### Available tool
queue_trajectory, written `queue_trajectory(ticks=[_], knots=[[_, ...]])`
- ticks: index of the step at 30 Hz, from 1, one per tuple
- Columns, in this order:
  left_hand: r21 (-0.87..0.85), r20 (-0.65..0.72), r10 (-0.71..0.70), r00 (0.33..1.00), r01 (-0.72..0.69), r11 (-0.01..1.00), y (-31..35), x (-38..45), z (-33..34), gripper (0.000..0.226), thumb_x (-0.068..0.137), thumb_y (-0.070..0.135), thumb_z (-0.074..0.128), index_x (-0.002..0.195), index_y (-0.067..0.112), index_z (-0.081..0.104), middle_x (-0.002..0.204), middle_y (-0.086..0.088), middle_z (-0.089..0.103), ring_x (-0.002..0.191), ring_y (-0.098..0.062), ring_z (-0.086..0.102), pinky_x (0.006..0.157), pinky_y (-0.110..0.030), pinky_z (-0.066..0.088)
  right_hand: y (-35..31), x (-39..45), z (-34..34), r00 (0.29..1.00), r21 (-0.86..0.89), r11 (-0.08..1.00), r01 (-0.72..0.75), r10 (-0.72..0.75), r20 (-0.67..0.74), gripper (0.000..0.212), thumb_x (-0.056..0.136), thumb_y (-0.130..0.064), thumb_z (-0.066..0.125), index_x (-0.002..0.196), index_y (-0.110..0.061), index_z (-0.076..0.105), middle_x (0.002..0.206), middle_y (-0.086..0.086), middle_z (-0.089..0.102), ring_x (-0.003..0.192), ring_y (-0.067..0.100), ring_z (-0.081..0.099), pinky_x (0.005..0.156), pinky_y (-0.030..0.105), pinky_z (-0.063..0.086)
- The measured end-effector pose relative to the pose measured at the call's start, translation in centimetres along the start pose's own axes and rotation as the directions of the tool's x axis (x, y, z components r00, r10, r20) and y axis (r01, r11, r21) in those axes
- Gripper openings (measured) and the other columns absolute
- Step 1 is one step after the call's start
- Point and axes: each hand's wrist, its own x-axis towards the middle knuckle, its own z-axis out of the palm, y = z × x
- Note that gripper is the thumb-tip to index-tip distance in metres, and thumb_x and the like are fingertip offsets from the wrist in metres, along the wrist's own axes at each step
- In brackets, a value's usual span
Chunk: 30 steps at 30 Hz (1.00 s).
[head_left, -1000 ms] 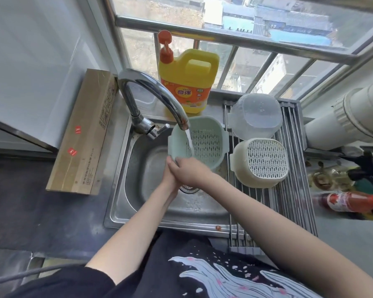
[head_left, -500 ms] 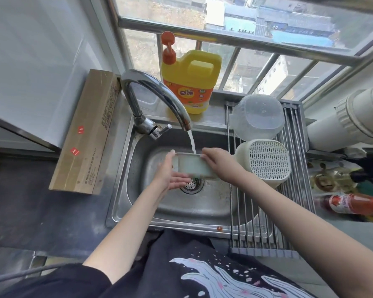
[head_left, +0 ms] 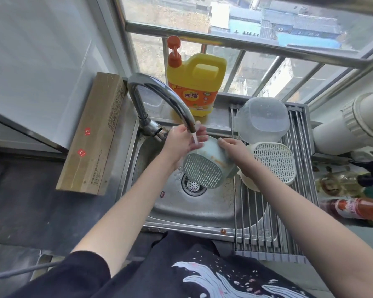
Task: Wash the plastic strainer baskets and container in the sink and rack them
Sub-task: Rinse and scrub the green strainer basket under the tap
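Observation:
A pale green strainer basket (head_left: 205,168) is tipped over the steel sink (head_left: 194,214), its perforated bottom facing me, under the running faucet (head_left: 159,100). My left hand (head_left: 181,143) holds its far left rim, fingers curled at the stream. My right hand (head_left: 235,150) grips its right side. On the roll-up rack (head_left: 254,229) a cream strainer basket (head_left: 274,162) lies upside down, and a clear plastic container (head_left: 262,119) rests inverted behind it.
A yellow dish soap jug (head_left: 196,82) with an orange pump stands on the sill behind the sink. A long cardboard box (head_left: 93,134) lies left of the sink. A red sauce bottle (head_left: 353,208) and dark items sit right of the rack. A white pipe (head_left: 353,123) runs at right.
The green basket was turned from facing up under the tap, through level, to bottom facing me. Both hands shifted up to its rim near the spout.

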Motion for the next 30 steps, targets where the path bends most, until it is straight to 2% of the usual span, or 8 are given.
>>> queue_trajectory(ticks=[4,8,13,17,20,24,27,30], knots=[[-0.313,0.223,-0.373,0.901,0.428,0.847,1.5,1.4,2.8,0.055,0.094,0.038,0.053,0.044,0.017,0.048,0.038,0.007,0.035,0.029,-0.003,0.032,0.028,-0.012,0.023,1.0,-1.2,0.0,0.997,0.089,0.995,-0.047,0.052,-0.058,0.04,0.096,-0.03,0.054,0.109,0.006,0.063,0.115,0.029,0.06,0.081,0.018,0.051,0.075,0.029,0.039],[0.101,0.201,-0.283,0.938,0.268,0.958,1.3,1.9,3.2,0.064,0.098,0.044,0.041,0.038,0.021,0.033,0.034,0.006,0.022,0.03,-0.007,0.017,0.035,-0.02,0.007,1.5,-1.8,0.1,0.994,0.188,0.976,-0.11,0.113,-0.009,0.029,0.096,-0.033,0.052,0.094,-0.01,0.069,0.093,0.015,0.067,0.083,0.021,0.057,0.084,0.037,0.048],[0.407,0.166,-0.174,0.971,0.093,0.908,0.6,2.0,1.6,0.032,0.103,0.013,0.031,0.104,0.0,0.061,0.054,0.0,0.047,0.04,-0.004,0.048,0.039,-0.016,0.041,1.5,-1.9,0.1,0.995,0.192,0.976,-0.099,0.099,0.006,0.035,0.095,-0.033,0.053,0.103,-0.002,0.068,0.086,0.01,0.065,0.08,0.022,0.058,0.078,0.034,0.046],[0.11,0.387,-0.257,0.886,0.232,0.966,0.9,2.0,-0.5,0.048,0.092,-0.016,0.038,0.137,0.001,0.04,0.128,-0.011,0.05,0.108,-0.018,0.061,0.082,-0.021,0.056,1.1,-2.0,-0.1,0.997,0.194,0.978,-0.075,0.074,0.009,0.035,0.096,-0.031,0.053,0.106,-0.001,0.067,0.09,0.009,0.066,0.081,0.02,0.058,0.076,0.03,0.045],[0.022,0.392,-0.268,0.88,0.282,0.959,0.9,2.0,-0.5,0.03,0.099,0.002,0.039,0.128,0.0,0.048,0.121,-0.012,0.061,0.109,-0.02,0.062,0.08,-0.021,0.057,1.2,-1.9,-0.2,0.999,0.205,0.978,-0.042,0.046,-0.014,0.036,0.095,-0.03,0.054,0.105,0.003,0.065,0.088,0.007,0.062,0.082,0.017,0.054,0.078,0.029,0.041],[0.192,0.104,-0.194,0.976,0.172,0.966,0.9,1.7,0.9,0.042,0.099,0.039,0.042,0.066,0.013,0.044,0.038,0.007,0.046,0.029,-0.003,0.039,0.028,-0.013,0.024,1.6,-2.0,-0.2,0.999,0.188,0.981,-0.035,0.034,0.009,0.045,0.096,-0.032,0.053,0.111,0.01,0.06,0.087,0.01,0.058,0.08,0.018,0.052,0.074,0.028,0.041],[0.565,0.107,-0.248,0.963,0.146,0.812,1.2,1.9,1.7,0.071,0.094,0.063,0.018,0.053,0.011,0.043,0.039,0.0,0.044,0.026,-0.006,0.036,0.029,-0.013,0.023,1.6,-2.3,-0.2,1.0,0.137,0.99,-0.027,0.027,-0.001,0.038,0.096,-0.03,0.052,0.109,0.004,0.065,0.093,0.01,0.067,0.075,0.013,0.053,0.061,0.018,0.04],[0.477,0.229,-0.364,0.903,0.221,0.85,1.5,1.5,1.7,0.07,0.1,0.051,0.017,0.085,0.003,0.067,0.079,-0.015,0.071,0.058,-0.014,0.068,0.047,-0.018,0.051,1.8,-2.1,-0.1,1.0,0.13,0.992,-0.007,0.004,0.025,0.025,0.095,-0.028,0.055,0.097,-0.009,0.071,0.1,0.009,0.069,0.086,0.014,0.054,0.067,0.02,0.041]])
